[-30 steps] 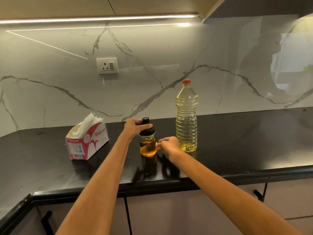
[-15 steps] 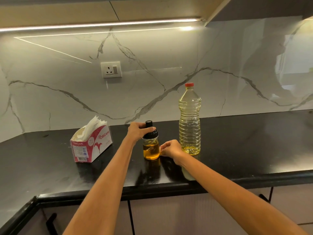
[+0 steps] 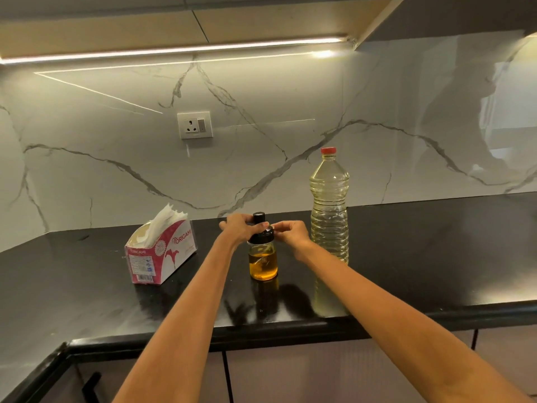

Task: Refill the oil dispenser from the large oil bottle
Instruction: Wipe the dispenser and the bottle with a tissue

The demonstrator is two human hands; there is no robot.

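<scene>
1. Left hand (image 3: pixel 241 231): grip curled round the black cap (image 3: pixel 260 228) of the oil dispenser (image 3: pixel 263 254).
2. Right hand (image 3: pixel 292 235): fingertips pinch the cap's right edge.
3. Dispenser stands upright on the black tabletop (image 3: pixel 406 257), directly under both grips, amber oil in its lower part.
4. Large oil bottle (image 3: pixel 329 210) upright just right of the right-hand grip, red cap on.
5. Tissue box (image 3: pixel 161 251) left of the left-hand grip, apart.

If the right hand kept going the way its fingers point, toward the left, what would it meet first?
Most likely the dispenser's black cap: the right hand has its fingertips at or just short of the cap's right side, with the left hand beyond it. Contact is unclear.
</scene>
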